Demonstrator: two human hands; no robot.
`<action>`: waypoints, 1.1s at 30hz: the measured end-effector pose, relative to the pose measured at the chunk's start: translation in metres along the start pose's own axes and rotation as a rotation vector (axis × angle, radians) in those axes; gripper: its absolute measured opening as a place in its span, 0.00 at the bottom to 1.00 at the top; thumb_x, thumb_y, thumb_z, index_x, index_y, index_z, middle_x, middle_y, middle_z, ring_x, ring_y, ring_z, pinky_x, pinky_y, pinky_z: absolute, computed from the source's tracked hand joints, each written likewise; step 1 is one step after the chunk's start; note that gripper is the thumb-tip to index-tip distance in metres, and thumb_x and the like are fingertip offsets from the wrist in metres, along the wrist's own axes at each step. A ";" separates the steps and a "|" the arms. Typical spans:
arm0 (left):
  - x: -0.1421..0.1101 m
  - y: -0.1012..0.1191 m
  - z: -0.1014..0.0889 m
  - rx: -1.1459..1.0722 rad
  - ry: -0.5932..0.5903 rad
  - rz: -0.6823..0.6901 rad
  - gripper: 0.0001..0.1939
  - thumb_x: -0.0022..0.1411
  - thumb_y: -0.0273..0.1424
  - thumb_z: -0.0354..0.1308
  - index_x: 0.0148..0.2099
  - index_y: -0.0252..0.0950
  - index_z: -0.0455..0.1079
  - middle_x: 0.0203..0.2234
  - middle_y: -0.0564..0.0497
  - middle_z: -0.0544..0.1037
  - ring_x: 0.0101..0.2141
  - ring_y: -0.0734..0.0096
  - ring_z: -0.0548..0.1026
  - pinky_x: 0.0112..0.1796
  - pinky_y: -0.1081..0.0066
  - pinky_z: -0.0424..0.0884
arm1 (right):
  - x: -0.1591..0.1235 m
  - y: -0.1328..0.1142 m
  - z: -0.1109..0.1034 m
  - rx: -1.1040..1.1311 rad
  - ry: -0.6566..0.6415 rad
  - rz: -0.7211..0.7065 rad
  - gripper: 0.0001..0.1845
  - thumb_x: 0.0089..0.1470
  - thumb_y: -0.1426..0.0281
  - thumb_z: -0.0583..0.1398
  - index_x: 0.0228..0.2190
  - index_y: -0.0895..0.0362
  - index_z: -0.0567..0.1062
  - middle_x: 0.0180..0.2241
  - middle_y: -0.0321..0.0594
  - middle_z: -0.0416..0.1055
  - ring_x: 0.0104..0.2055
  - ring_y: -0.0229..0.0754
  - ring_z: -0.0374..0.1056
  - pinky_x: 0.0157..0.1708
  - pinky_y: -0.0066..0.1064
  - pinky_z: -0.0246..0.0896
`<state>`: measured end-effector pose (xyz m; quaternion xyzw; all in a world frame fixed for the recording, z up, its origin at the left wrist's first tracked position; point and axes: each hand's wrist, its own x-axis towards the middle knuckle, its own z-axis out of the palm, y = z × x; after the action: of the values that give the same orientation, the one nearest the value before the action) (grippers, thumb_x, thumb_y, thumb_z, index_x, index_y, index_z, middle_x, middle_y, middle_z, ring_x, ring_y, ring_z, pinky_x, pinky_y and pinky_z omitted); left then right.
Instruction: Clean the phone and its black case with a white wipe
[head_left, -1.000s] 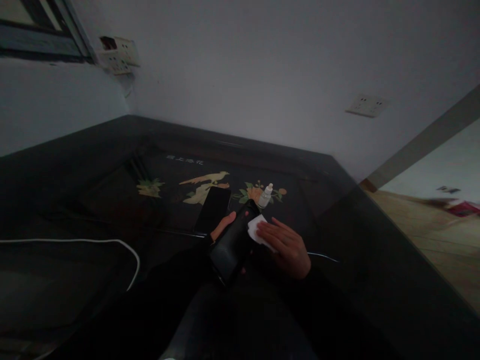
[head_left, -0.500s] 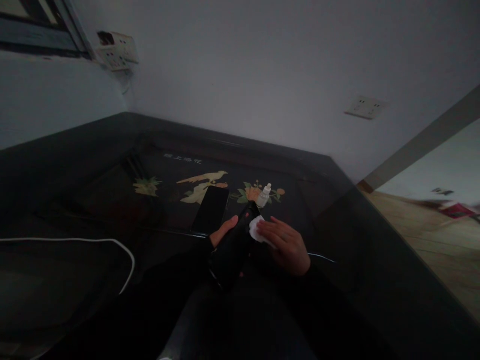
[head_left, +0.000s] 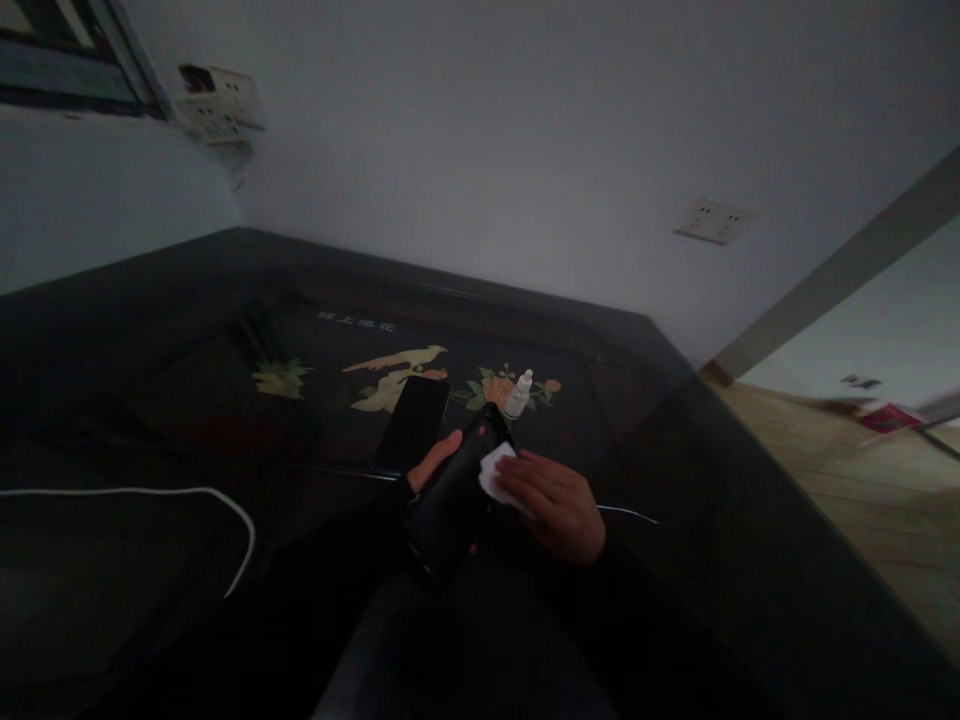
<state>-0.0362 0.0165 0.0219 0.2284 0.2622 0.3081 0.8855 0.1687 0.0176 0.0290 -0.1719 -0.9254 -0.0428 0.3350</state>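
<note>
My left hand (head_left: 431,462) is wrapped round a black phone-like device (head_left: 452,490), holding it tilted above the dark table (head_left: 187,330). My right hand (head_left: 556,503) presses a small white pad (head_left: 495,471) against the device's upper right side, fingers closed on the pad. A second black phone (head_left: 413,423) lies flat on the table just beyond my left hand. A small white dropper bottle (head_left: 517,395) stands upright right behind the device.
The table top carries a painted bird and flower design (head_left: 397,362). A white cable (head_left: 217,515) curves across the left side. Wall sockets (head_left: 709,221) sit on the wall behind; wooden floor (head_left: 847,480) shows at the right past the table edge.
The view has drifted slightly, so everything sits a little left and lower. My right hand has slid the white pad a little along the device. The left hand keeps the same grip.
</note>
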 end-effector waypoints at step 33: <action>0.009 -0.011 -0.013 -0.330 -0.258 -0.300 0.42 0.57 0.57 0.30 0.51 0.27 0.65 0.43 0.37 0.74 0.39 0.51 0.73 0.35 0.51 0.67 | -0.006 0.021 -0.006 -0.146 -0.079 0.084 0.20 0.55 0.78 0.51 0.50 0.60 0.66 0.49 0.45 0.69 0.57 0.44 0.58 0.55 0.43 0.56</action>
<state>-0.0335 0.0183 0.0029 0.0766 0.1240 0.1801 0.9728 0.1842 0.0345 0.0286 -0.2358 -0.9244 -0.0891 0.2862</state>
